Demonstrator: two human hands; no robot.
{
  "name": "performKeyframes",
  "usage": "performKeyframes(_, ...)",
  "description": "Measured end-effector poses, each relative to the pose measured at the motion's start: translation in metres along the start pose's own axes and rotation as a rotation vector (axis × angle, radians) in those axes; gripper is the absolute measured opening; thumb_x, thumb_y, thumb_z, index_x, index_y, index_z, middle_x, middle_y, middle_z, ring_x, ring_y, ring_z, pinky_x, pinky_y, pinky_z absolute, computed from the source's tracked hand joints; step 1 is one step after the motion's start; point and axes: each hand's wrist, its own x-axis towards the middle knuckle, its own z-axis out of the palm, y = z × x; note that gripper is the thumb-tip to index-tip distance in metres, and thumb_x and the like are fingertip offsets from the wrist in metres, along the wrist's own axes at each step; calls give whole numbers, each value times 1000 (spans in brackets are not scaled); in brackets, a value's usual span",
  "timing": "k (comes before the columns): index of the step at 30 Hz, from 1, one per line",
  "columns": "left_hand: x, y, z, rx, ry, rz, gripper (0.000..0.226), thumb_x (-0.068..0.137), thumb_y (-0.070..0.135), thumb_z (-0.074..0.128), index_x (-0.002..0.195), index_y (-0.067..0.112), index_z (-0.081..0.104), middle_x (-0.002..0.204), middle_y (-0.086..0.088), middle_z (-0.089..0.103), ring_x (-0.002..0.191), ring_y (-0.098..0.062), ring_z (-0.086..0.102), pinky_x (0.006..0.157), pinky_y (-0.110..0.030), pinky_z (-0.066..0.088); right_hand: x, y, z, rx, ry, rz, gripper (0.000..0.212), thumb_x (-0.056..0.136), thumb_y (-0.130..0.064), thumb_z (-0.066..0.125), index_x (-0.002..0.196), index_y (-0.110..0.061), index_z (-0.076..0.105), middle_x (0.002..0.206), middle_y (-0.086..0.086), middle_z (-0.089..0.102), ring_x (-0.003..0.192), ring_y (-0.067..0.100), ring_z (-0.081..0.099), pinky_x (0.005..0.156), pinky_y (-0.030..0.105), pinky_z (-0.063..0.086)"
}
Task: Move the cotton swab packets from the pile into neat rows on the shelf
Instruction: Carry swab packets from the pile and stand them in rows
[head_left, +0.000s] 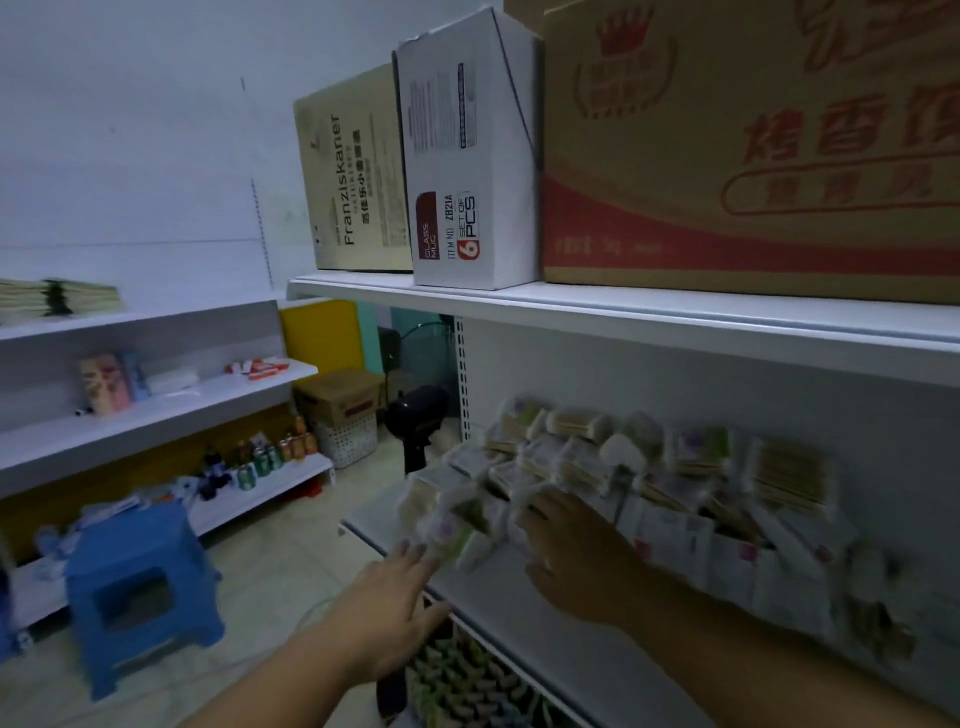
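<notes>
A loose pile of cotton swab packets (550, 457) lies at the left end of the white shelf (524, 597). More packets (737, 540) stand in a rough row along the shelf to the right. My right hand (576, 551) reaches over the shelf, its fingers curled against packets at the pile's near edge. My left hand (395, 608) hovers by the shelf's front edge with straight fingers, its fingertips touching a blurred packet (457, 530) at the pile's left. The picture is blurred by motion.
Large cardboard boxes (748, 145) fill the shelf above. A lower shelf under my hands holds small coloured items (467, 680). A blue plastic stool (135, 587) stands on the floor to the left, in front of other shelves with cans and goods.
</notes>
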Motion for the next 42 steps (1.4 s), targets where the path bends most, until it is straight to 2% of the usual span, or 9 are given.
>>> performKeyframes(4, 39, -36, -30, -64, 167, -71, 67, 92, 53, 47, 149, 25, 25, 156, 1, 25, 142, -15, 22, 112, -29, 23, 60, 11, 9, -1, 58, 23, 50, 92, -36, 43, 137, -16, 41, 146, 4, 37, 135, 20, 31, 110, 29, 21)
performKeyframes(10, 91, -65, -51, -324, 384, -293, 39, 90, 41, 56, 123, 20, 59, 111, 1, 64, 96, -14, 59, 75, -24, 46, 106, 10, 23, 44, 72, 86, 34, 88, -34, 49, 118, -19, 55, 139, 3, 46, 129, 20, 37, 104, 32, 30)
performKeyframes(14, 126, -70, -51, -718, 317, -352, 37, 88, 46, 59, 83, 10, 65, 83, -10, 71, 65, -19, 62, 58, -22, 43, 110, 0, 27, 12, 173, 180, 25, 87, -36, 51, 106, -21, 59, 127, -1, 53, 118, 21, 45, 92, 31, 32)
performKeyframes(17, 143, -71, -44, -949, 222, -376, 38, 84, 46, 66, 76, 8, 63, 63, -7, 70, 44, -15, 59, 41, -17, 38, 109, -2, 23, -46, 229, 374, 30, 89, -42, 50, 108, -23, 62, 118, 0, 57, 107, 23, 50, 87, 34, 36)
performKeyframes(23, 160, -81, -41, -1151, 50, -317, 33, 79, 29, 76, 88, 0, 64, 65, -15, 71, 49, -22, 64, 41, -21, 45, 103, -1, 20, 139, 327, 669, 29, 92, -27, 52, 117, -18, 62, 118, 2, 60, 108, 20, 51, 91, 29, 42)
performKeyframes(27, 159, -96, -45, -1353, -34, -211, 25, 82, 21, 72, 87, 0, 61, 69, -21, 71, 49, -25, 65, 41, -21, 46, 113, -11, 23, 62, 411, 666, 18, 86, -19, 62, 102, -11, 67, 103, 7, 64, 99, 26, 56, 84, 33, 45)
performKeyframes(29, 156, -107, -45, -1446, -66, -157, 18, 85, 21, 67, 83, 5, 59, 70, -20, 71, 51, -23, 67, 42, -20, 46, 122, -18, 30, 14, 313, 651, 22, 91, -26, 56, 107, -14, 65, 109, 3, 61, 103, 23, 53, 88, 33, 43)
performKeyframes(37, 152, -149, -39, -1767, -2, -109, 9, 91, 12, 57, 84, 10, 51, 66, -12, 63, 48, -23, 62, 45, -30, 51, 169, -38, 60, -199, 68, 777, 45, 92, -35, 45, 135, -22, 45, 136, 1, 42, 122, 26, 36, 103, 41, 26)
performKeyframes(42, 152, -169, -40, -1761, 43, -42, 5, 92, 14, 56, 94, 9, 56, 85, -16, 66, 63, -26, 67, 49, -32, 54, 176, -38, 56, -206, 168, 729, 33, 89, -32, 50, 118, -20, 63, 126, -1, 56, 112, 24, 45, 90, 31, 33)
